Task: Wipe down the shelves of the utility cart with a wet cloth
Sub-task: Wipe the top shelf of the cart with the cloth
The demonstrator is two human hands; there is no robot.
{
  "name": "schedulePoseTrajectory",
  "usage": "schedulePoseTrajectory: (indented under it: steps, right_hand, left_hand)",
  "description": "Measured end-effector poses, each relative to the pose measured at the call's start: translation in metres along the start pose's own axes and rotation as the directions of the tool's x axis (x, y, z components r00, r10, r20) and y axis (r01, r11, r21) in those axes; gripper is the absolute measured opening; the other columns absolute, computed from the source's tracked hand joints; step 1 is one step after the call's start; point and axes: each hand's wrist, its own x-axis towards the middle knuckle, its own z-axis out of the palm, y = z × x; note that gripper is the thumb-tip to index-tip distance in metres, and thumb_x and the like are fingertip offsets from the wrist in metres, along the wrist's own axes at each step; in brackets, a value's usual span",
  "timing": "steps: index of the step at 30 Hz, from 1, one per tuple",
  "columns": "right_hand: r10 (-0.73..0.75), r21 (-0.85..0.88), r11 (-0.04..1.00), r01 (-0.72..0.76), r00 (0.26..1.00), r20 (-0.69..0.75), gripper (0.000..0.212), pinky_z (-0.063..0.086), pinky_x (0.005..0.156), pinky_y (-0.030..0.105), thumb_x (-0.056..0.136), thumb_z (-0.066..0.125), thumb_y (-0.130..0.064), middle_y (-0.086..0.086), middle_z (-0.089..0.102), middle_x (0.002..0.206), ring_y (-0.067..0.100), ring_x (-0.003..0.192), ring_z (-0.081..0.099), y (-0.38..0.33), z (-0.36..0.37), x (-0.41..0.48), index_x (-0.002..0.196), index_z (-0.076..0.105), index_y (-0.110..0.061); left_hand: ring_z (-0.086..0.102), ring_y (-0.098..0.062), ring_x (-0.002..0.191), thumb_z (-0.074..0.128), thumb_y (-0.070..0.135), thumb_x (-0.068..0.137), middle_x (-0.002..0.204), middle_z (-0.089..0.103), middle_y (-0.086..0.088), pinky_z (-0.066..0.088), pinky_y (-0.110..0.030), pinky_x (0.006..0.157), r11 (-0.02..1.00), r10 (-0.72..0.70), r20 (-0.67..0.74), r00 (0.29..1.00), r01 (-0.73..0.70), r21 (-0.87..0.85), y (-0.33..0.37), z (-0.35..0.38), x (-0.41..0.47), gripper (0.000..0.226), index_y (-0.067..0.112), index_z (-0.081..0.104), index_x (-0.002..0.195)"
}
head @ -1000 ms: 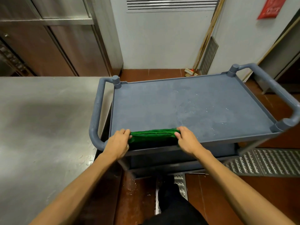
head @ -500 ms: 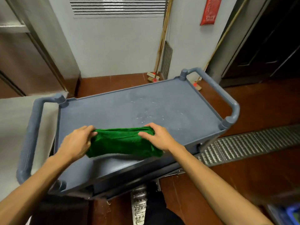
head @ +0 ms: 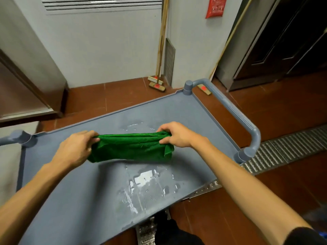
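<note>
A green cloth [head: 131, 148], folded into a long band, lies stretched across the middle of the grey-blue cart's top shelf [head: 70, 191]. My left hand [head: 75, 147] grips its left end and my right hand [head: 175, 134] grips its right end. Wet streaks and a shiny puddle [head: 145, 181] cover the shelf between the cloth and me, and a few drops lie just beyond the cloth. The cart's lower shelves are hidden under the top one.
The cart's right handle [head: 237, 114] arches over a metal floor drain grate [head: 286, 149]. Its left handle post [head: 21, 137] is next to a steel counter. Brooms [head: 157, 82] lean against the grey wall behind. Red floor tiles surround the cart.
Both hands have pushed the cloth away from the near edge to the middle of the shelf, leaving a wet trail behind it. My view has swung to the right.
</note>
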Motion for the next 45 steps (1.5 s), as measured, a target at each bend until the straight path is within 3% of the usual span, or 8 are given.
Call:
schedulePoseTrajectory:
  steps: [5, 12, 17, 22, 26, 31, 37, 45]
  right_hand:
    - [-0.065, 0.006, 0.998, 0.065, 0.995, -0.075, 0.023, 0.048, 0.082, 0.028, 0.093, 0.066, -0.015, 0.000, 0.065, 0.105, 0.017, 0.099, 0.060, 0.000, -0.053, 0.054, 0.115, 0.069, -0.021]
    - [-0.119, -0.040, 0.993, 0.113, 0.949, -0.291, 0.025, 0.045, 0.094, 0.028, 0.093, 0.063, -0.012, 0.000, 0.069, 0.116, 0.017, 0.108, 0.059, 0.007, -0.115, 0.127, 0.115, 0.071, -0.021]
    - [-0.106, -0.060, 0.994, 0.088, 0.892, -0.439, 0.030, 0.046, 0.097, 0.031, 0.089, 0.060, -0.004, 0.002, 0.072, 0.112, 0.021, 0.106, 0.062, 0.036, -0.112, 0.160, 0.111, 0.071, -0.020]
    - [0.031, -0.126, 0.990, -0.069, 0.960, -0.280, 0.064, 0.050, 0.093, 0.040, 0.082, 0.051, 0.010, 0.009, 0.066, 0.127, 0.034, 0.112, 0.062, 0.104, -0.040, 0.160, 0.133, 0.060, -0.029]
    - [0.064, -0.178, 0.980, -0.087, 0.990, -0.129, 0.080, 0.032, 0.115, 0.037, 0.080, 0.041, 0.019, 0.003, 0.036, 0.157, 0.027, 0.141, 0.040, 0.134, 0.019, 0.143, 0.147, 0.045, -0.025]
    - [0.013, -0.189, 0.980, -0.056, 0.976, -0.219, 0.081, 0.027, 0.118, 0.046, 0.081, 0.046, 0.022, -0.002, 0.027, 0.161, 0.016, 0.148, 0.026, 0.144, 0.039, 0.145, 0.149, 0.040, -0.022]
    - [0.039, -0.148, 0.986, -0.080, 0.965, -0.261, 0.079, 0.021, 0.121, 0.043, 0.085, 0.047, 0.020, -0.007, 0.025, 0.161, 0.012, 0.149, 0.022, 0.143, 0.047, 0.136, 0.149, 0.039, -0.027]
    - [0.051, -0.133, 0.987, -0.087, 0.967, -0.248, 0.079, 0.021, 0.120, 0.040, 0.083, 0.044, 0.018, -0.008, 0.026, 0.161, 0.010, 0.149, 0.023, 0.142, 0.055, 0.112, 0.148, 0.042, -0.027]
  left_hand:
    - [0.064, -0.038, 0.097, 0.058, 0.020, 0.098, 0.104, 0.071, -0.011, 0.050, -0.040, 0.071, 0.999, 0.027, -0.029, 0.999, -0.026, 0.030, 0.006, -0.013, 0.057, 0.012, 0.018, 0.067, 0.106]
    - [0.062, -0.041, 0.095, 0.057, 0.023, 0.099, 0.105, 0.066, -0.013, 0.044, -0.040, 0.066, 0.991, 0.092, -0.170, 0.981, -0.075, 0.108, 0.018, -0.032, 0.144, 0.021, 0.015, 0.068, 0.116]
    - [0.061, -0.042, 0.098, 0.060, 0.016, 0.096, 0.111, 0.066, -0.015, 0.053, -0.046, 0.070, 0.983, 0.160, -0.258, 0.953, -0.130, 0.130, 0.023, -0.010, 0.182, 0.023, 0.010, 0.069, 0.117]
    - [0.062, -0.042, 0.102, 0.061, 0.012, 0.093, 0.120, 0.066, -0.013, 0.056, -0.050, 0.071, 0.993, 0.097, -0.038, 0.995, -0.094, 0.072, 0.022, 0.073, 0.180, 0.013, 0.007, 0.069, 0.103]
    - [0.047, -0.041, 0.134, 0.055, 0.023, 0.099, 0.156, 0.041, -0.016, 0.047, -0.054, 0.100, 0.999, 0.010, 0.272, 0.962, -0.022, 0.041, 0.006, 0.148, 0.163, 0.032, 0.001, 0.057, 0.123]
    - [0.026, -0.035, 0.150, 0.056, 0.039, 0.098, 0.165, 0.022, -0.011, 0.035, -0.052, 0.116, 0.990, 0.091, 0.269, 0.959, -0.115, 0.076, -0.010, 0.167, 0.150, 0.070, 0.013, 0.028, 0.157]
    - [0.033, -0.036, 0.147, 0.048, 0.022, 0.104, 0.159, 0.036, -0.012, 0.046, -0.058, 0.105, 1.000, 0.012, 0.193, 0.981, -0.009, -0.017, 0.006, 0.164, 0.143, 0.045, 0.013, 0.048, 0.148]
    - [0.031, -0.031, 0.149, 0.042, 0.022, 0.106, 0.159, 0.037, -0.008, 0.042, -0.054, 0.111, 0.994, -0.029, 0.197, 0.980, 0.049, -0.096, 0.015, 0.158, 0.120, 0.040, 0.011, 0.052, 0.144]
